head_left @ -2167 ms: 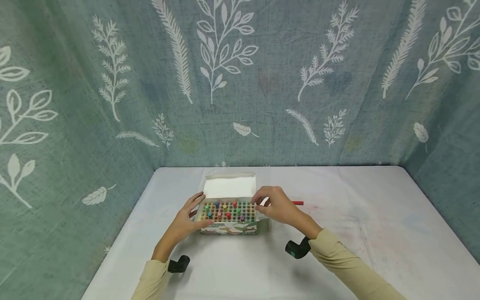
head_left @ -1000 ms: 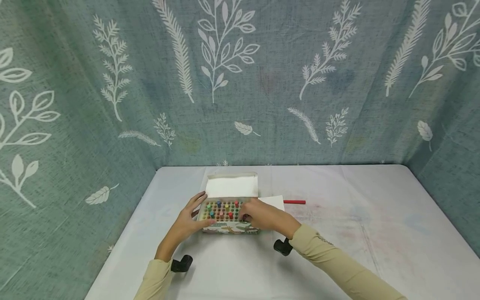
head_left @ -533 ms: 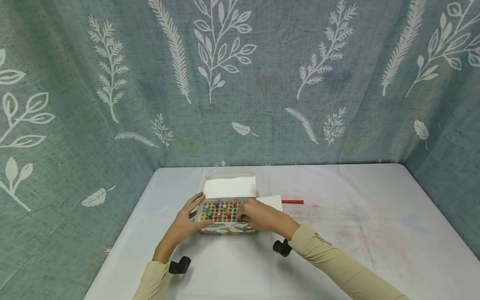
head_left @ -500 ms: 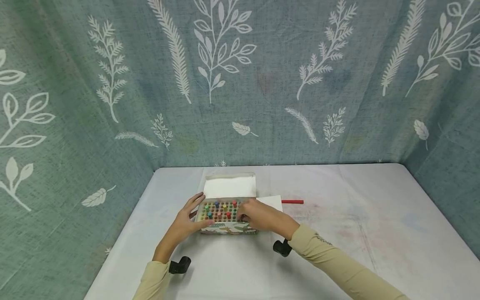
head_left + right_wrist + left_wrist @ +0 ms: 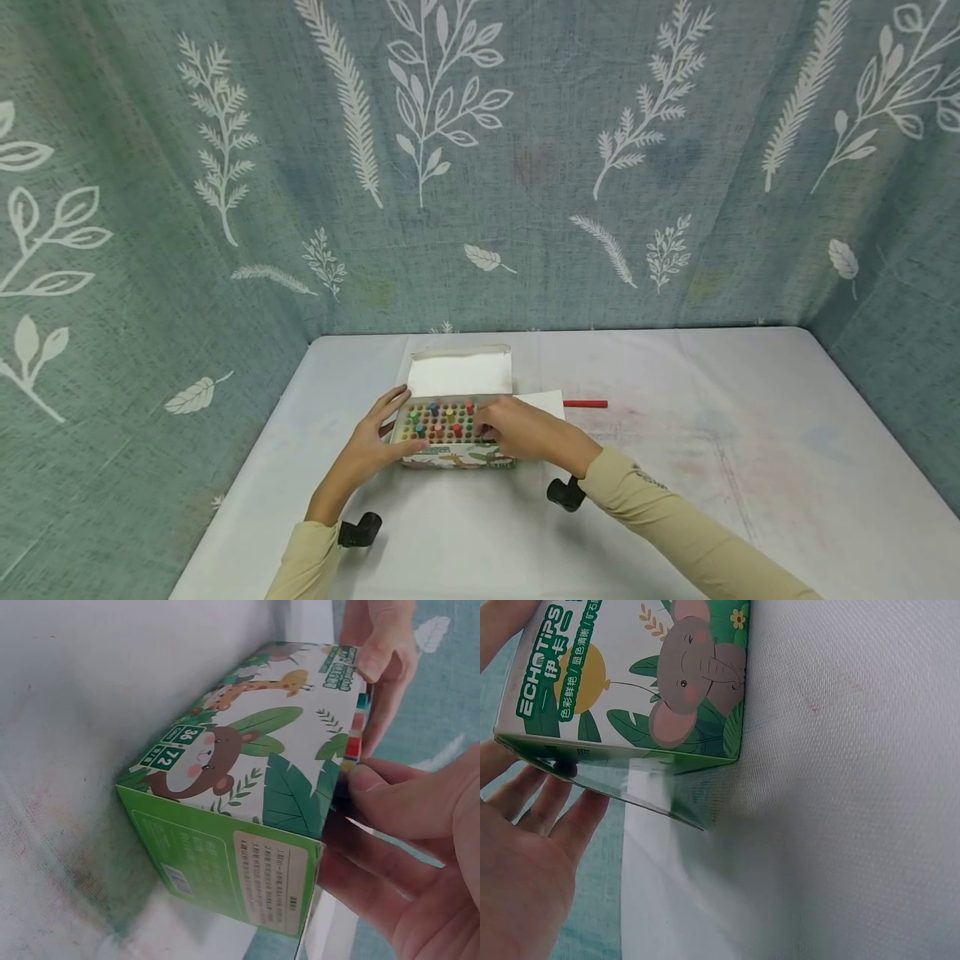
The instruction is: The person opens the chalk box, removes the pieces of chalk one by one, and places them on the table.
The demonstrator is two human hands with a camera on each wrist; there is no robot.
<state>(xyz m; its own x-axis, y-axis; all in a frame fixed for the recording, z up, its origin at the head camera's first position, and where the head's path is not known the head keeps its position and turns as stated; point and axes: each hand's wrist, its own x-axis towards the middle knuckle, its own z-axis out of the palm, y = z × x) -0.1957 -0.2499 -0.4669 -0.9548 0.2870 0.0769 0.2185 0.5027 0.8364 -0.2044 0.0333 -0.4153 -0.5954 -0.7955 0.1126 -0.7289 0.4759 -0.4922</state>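
Observation:
A printed cardboard box (image 5: 457, 456) with its lid up stands on the table. Its holed tray (image 5: 412, 434) holds several coloured sticks that look like chalk, among them a red stick (image 5: 457, 430) and a blue stick (image 5: 433, 409). My left hand (image 5: 371, 442) grips the box's left end, thumb on the front top edge, fingers spread along the side. In the left wrist view its fingers lie against a side flap (image 5: 656, 799). My right hand (image 5: 517, 429) reaches over the tray's right part. Thumb and fingers pinch a dark stick (image 5: 342, 796), mostly hidden by them.
The white lid (image 5: 461, 372) leans up at the box's back. A white flap (image 5: 543, 402) sticks out at the right, and a red stick (image 5: 585, 404) lies beside it on the white cloth (image 5: 712, 417). A patterned curtain (image 5: 525, 183) closes off the back.
My right hand has moved left and toward me, from the box's right rear corner to over the tray's right part. It stays nearly still in the last second. My left hand keeps its place.

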